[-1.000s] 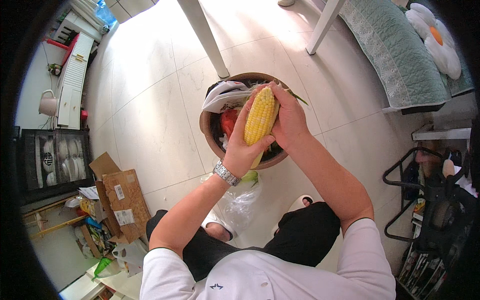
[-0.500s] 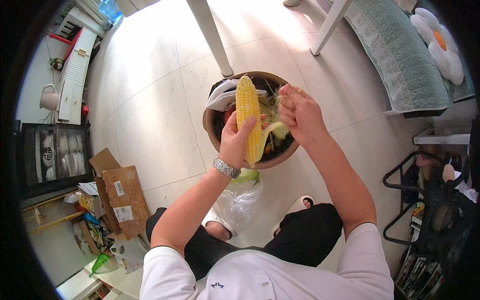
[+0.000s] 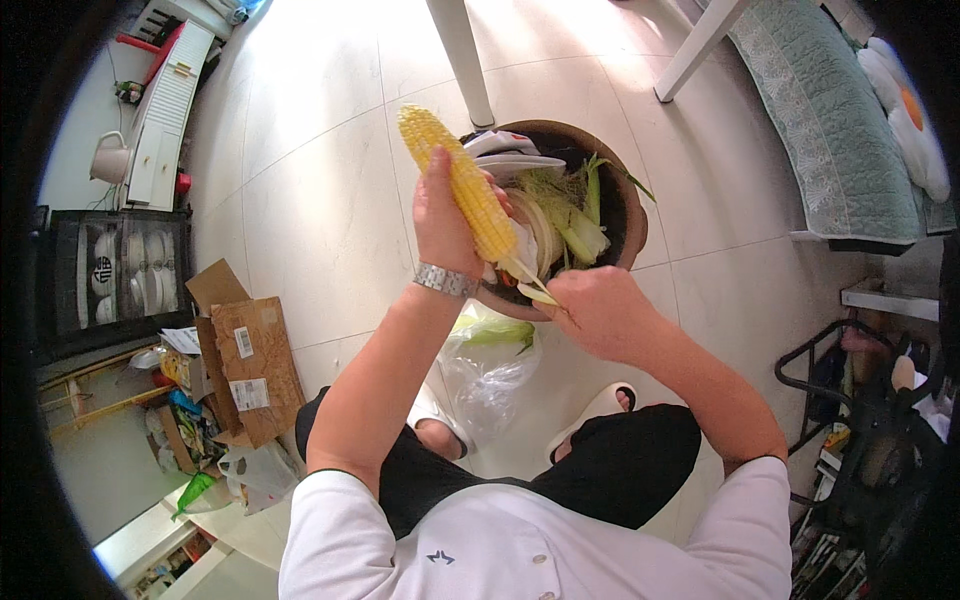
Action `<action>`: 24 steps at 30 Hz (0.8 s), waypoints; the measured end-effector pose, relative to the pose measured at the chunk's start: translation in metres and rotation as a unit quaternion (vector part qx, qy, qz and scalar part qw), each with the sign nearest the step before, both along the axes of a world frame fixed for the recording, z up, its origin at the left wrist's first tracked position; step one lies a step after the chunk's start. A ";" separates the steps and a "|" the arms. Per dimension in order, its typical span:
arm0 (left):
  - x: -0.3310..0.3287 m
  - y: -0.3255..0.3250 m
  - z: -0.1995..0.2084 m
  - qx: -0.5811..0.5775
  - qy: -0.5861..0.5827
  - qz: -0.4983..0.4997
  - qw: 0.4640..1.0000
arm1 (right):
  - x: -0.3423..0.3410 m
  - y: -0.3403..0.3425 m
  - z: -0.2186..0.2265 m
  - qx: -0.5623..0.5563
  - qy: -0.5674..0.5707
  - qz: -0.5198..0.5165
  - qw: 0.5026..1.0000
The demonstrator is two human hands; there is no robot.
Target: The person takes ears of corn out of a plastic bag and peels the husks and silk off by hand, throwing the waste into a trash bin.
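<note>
My left hand [image 3: 446, 215] is wrapped round a peeled yellow corn cob [image 3: 462, 180], which tilts with its tip up to the left. At the cob's lower end, my right hand [image 3: 603, 308] is closed on a pale strip of husk [image 3: 538, 294] by the stalk. Beneath and beyond the hands stands a round brown bin [image 3: 628, 225]. Inside it lie green husks [image 3: 578, 232], corn silk and crumpled white waste. A clear plastic bag [image 3: 485, 385] with a green ear of corn [image 3: 494, 331] in it rests on the floor between my feet.
White table legs [image 3: 462, 65] stand beyond the bin. An opened cardboard box [image 3: 258, 365] is on the left, below a dark dish cabinet [image 3: 115, 280]. A quilted green seat [image 3: 830, 130] and a black metal frame [image 3: 850, 400] are to the right.
The cob has gone from nearly upright to tilted left, away from over the bin. My right hand has come down from the bin's right side to the cob's stalk end.
</note>
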State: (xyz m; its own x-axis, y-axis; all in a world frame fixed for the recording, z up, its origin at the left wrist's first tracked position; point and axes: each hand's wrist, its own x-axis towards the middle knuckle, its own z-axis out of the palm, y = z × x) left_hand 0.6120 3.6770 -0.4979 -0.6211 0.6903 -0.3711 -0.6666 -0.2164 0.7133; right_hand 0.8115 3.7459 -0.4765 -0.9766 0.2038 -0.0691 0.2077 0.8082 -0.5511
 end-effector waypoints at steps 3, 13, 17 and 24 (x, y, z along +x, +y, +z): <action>-0.012 0.004 0.018 -0.015 -0.006 0.070 0.997 | 0.010 -0.004 0.014 -0.017 0.000 0.002 1.000; -0.026 0.003 0.017 -0.011 0.006 0.062 0.998 | -0.008 0.054 -0.027 0.187 0.110 0.086 0.972; -0.025 -0.005 0.022 -0.023 0.040 0.075 0.996 | -0.021 0.067 0.000 -0.157 -0.043 -0.029 0.986; -0.023 -0.003 0.021 -0.012 0.042 0.061 0.997 | -0.020 0.083 -0.014 0.046 0.093 -0.174 0.979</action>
State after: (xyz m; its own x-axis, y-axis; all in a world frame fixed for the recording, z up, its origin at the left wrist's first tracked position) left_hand 0.5891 3.6736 -0.4766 -0.7301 0.5992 -0.3286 -0.5733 -0.2753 0.7717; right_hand 0.7918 3.8289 -0.4906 -0.8413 0.5228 0.1377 0.3818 0.7548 -0.5335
